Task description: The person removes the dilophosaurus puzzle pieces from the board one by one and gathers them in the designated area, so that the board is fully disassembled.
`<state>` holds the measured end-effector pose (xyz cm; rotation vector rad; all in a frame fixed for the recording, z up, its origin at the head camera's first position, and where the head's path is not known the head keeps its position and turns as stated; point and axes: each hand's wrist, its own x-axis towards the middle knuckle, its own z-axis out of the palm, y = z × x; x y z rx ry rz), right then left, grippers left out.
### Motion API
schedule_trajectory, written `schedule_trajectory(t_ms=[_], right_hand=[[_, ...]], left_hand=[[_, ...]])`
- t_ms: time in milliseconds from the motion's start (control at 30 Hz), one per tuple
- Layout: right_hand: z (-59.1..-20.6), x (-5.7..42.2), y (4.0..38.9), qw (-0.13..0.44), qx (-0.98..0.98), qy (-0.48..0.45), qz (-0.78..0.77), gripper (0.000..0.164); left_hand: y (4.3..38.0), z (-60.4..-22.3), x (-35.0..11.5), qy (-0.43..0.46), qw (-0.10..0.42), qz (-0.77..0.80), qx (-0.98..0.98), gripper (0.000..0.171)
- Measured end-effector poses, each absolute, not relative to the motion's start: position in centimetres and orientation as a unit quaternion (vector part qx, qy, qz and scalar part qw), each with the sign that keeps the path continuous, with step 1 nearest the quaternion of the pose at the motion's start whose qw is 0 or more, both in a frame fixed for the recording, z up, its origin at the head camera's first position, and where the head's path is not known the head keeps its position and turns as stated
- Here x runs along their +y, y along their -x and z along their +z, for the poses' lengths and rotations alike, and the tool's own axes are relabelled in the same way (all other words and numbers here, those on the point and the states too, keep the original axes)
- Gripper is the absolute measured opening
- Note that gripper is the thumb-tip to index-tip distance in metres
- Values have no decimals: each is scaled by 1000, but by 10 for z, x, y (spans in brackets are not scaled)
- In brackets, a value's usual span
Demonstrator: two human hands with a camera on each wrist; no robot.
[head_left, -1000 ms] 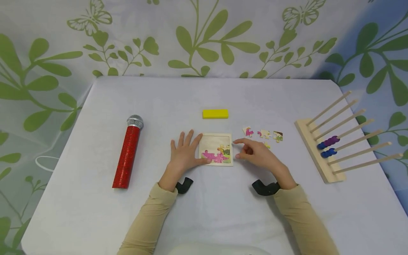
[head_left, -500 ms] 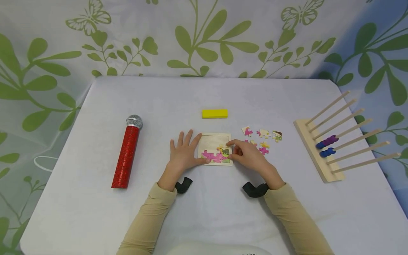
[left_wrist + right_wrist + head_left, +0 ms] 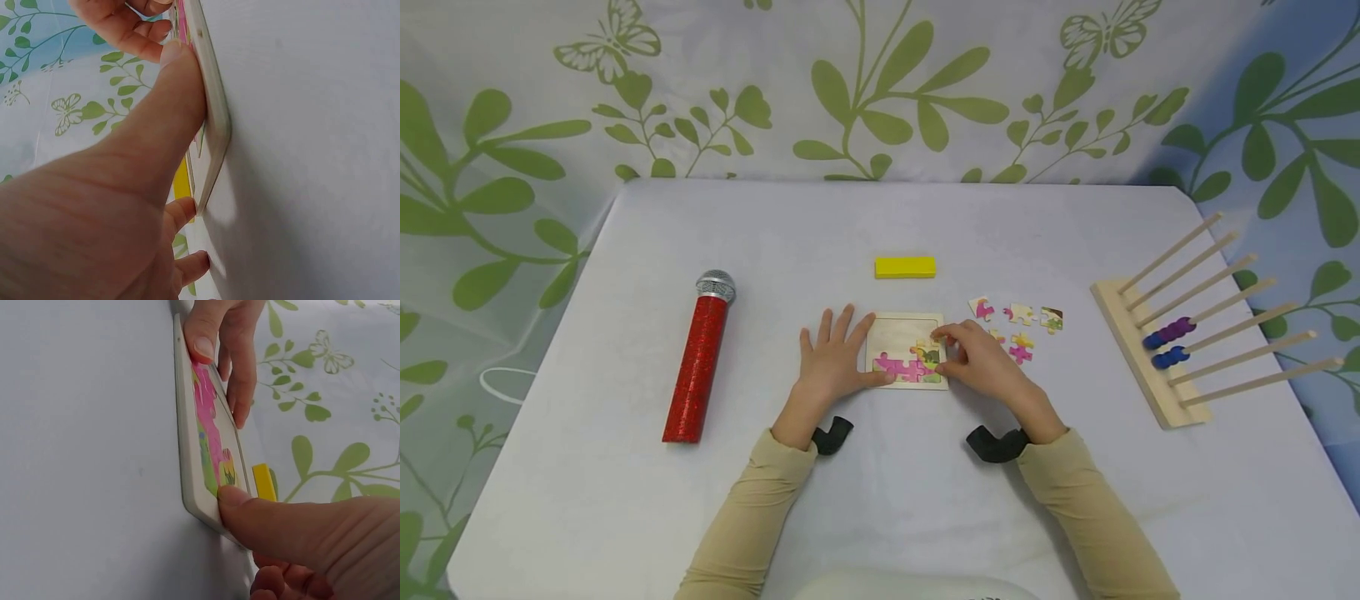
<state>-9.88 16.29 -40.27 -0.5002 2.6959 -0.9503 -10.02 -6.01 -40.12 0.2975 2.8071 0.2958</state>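
Observation:
A square wooden puzzle tray (image 3: 904, 327) lies mid-table, with pink, green and orange pieces (image 3: 901, 367) fitted along its front and right side. My left hand (image 3: 830, 362) spreads over its left side, the thumb on the front left corner and the index fingertip at the back left corner. At the tray's right side, the thumb and index finger of my right hand (image 3: 987, 361) close on a dinosaur-print puzzle piece (image 3: 931, 355); the other fingers curl under. In the right wrist view, my right thumb (image 3: 237, 500) presses at the corner of the picture.
Several loose puzzle pieces (image 3: 1020, 314) lie right of the tray. Behind it is a yellow block (image 3: 905, 267). A red glittery microphone (image 3: 697, 367) lies at left; a wooden peg stand with beads (image 3: 1138, 350) stands at right.
My right hand has moved left from beside the tray onto its right edge, thumb and index fingertip now at the fitted pieces. More loose pieces show behind it. My left hand stays put.

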Motion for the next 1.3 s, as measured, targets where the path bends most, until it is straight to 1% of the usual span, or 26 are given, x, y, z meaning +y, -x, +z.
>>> schedule_trajectory(t_ms=[100,500,900,1000,1167,1300], right_hand=[[-403,163,98,119,925,169,-317,38],[-402,162,102,121,907,178,-361,33],[-404,161,103,121,905,165,-373,28],[-404,160,103,115,903,168,-379,25],[-405,163,101,106,897,157,-400,14],[-400,178,101,104,885,150,-429,11]], left_hand=[[100,-401,-60,-103,151,103,978,92],[101,-400,-61,-100,164,101,976,93],[99,-398,-61,-104,153,99,978,93],[99,-397,-61,-104,151,97,978,93],[99,-398,-61,-107,148,96,978,93],[99,-399,-62,-105,150,97,978,92]])
